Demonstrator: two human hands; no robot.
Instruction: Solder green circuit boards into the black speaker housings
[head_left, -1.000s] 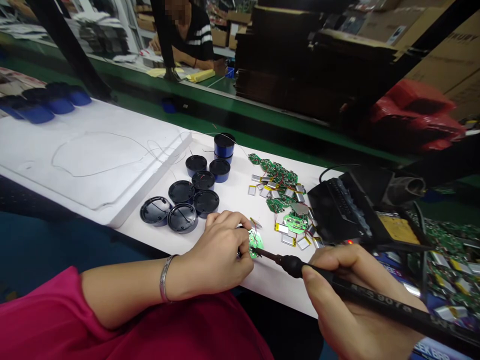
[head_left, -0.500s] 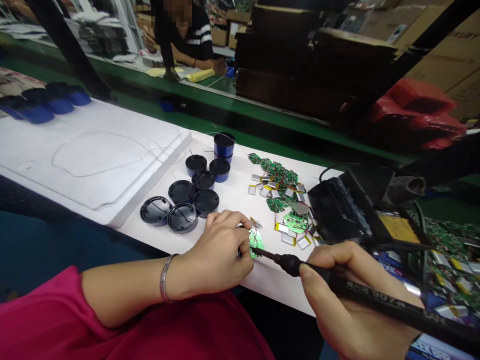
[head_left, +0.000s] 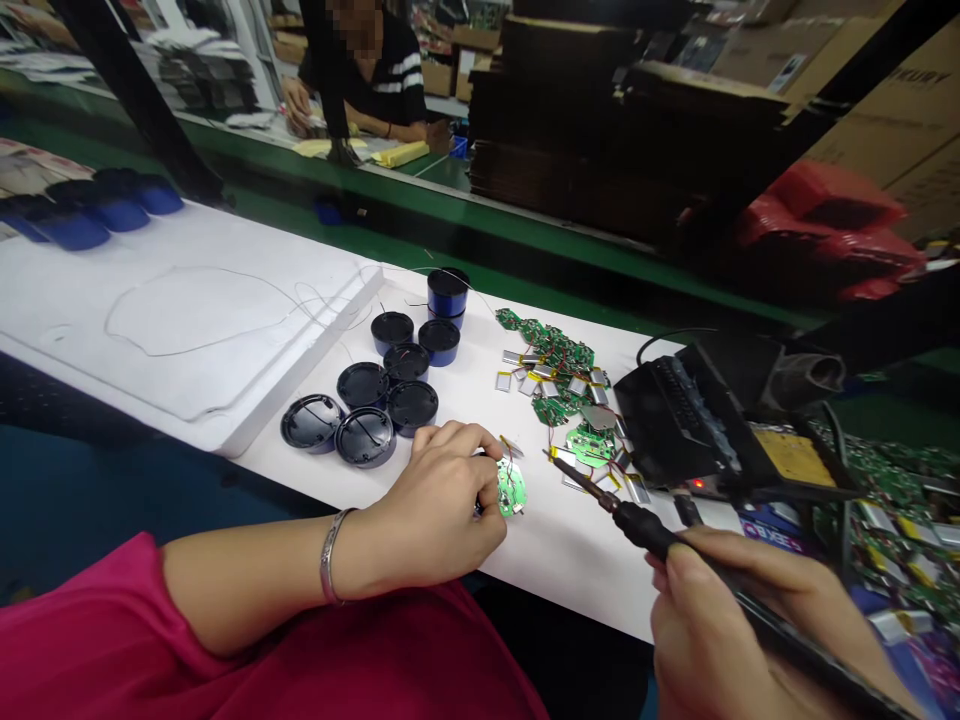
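The left hand (head_left: 442, 500) is closed, its fingertips pinching the left edge of a small green circuit board (head_left: 511, 490) and holding it on the white bench (head_left: 555, 560) near the front edge. Thin red wires run off the board's top. A bracelet (head_left: 330, 556) sits on that wrist.

The right hand (head_left: 739, 625), at about four o'clock from the board, grips a black soldering iron (head_left: 637, 520) like a pen. The iron's tip points toward ten o'clock and is clear of the board, off to the board's two o'clock and not touching it.

Just past the tip, at one o'clock from the board, lies a pile of boards and batteries (head_left: 562, 385), green boards mixed with small silver cells. A black soldering station (head_left: 686, 415) stands at the pile's three o'clock, a red light showing on its front. At ten o'clock from the left hand sits a cluster of black caps (head_left: 364, 410), with a blue cylinder (head_left: 448, 290) upright behind them. A foam sheet (head_left: 187, 330) lies at nine o'clock of the caps. At twelve o'clock, well apart across a green strip, a co-worker (head_left: 382, 75) leans on another bench.
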